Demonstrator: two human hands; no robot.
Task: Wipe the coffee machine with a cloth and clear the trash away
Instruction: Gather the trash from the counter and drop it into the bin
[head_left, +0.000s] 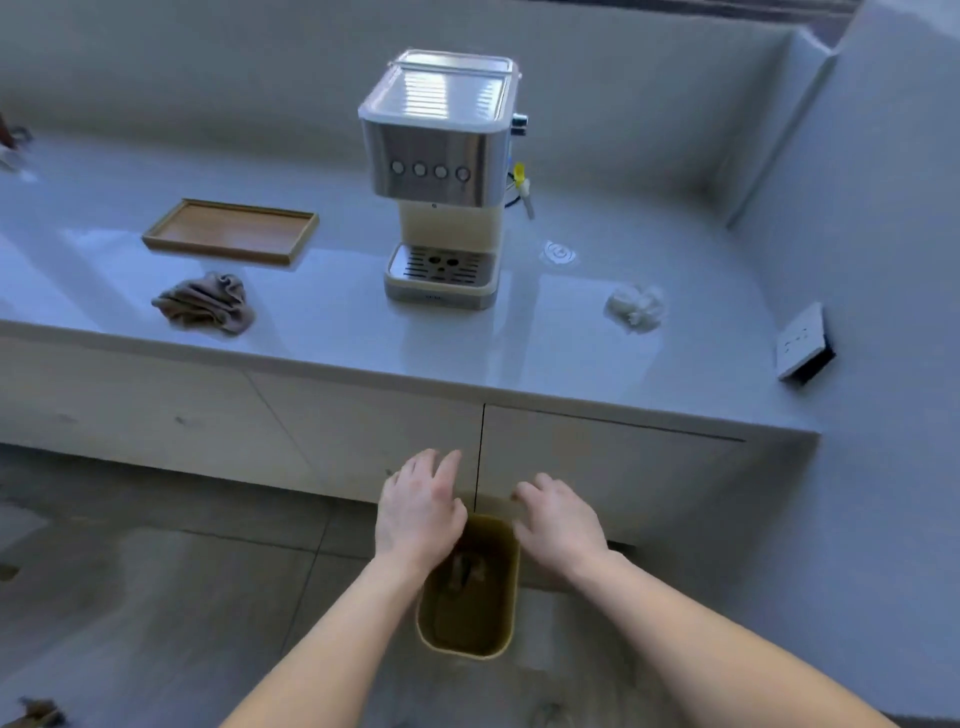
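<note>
A silver and cream coffee machine (442, 176) stands on the grey counter (322, 332). A crumpled brown cloth (205, 303) lies on the counter to its left. A crumpled white tissue (636, 306) lies to its right. On the floor below the counter sits a small olive trash bin (506, 623) with something dark inside. My left hand (421, 506) and my right hand (558, 519) hover over the bin's far end, fingers spread, holding nothing.
A shallow wooden tray (231, 231) rests on the counter behind the cloth. A white wall socket (801, 340) sticks out from the wall on the right. Cabinet doors (597, 467) run under the counter. The floor (156, 597) is grey tile.
</note>
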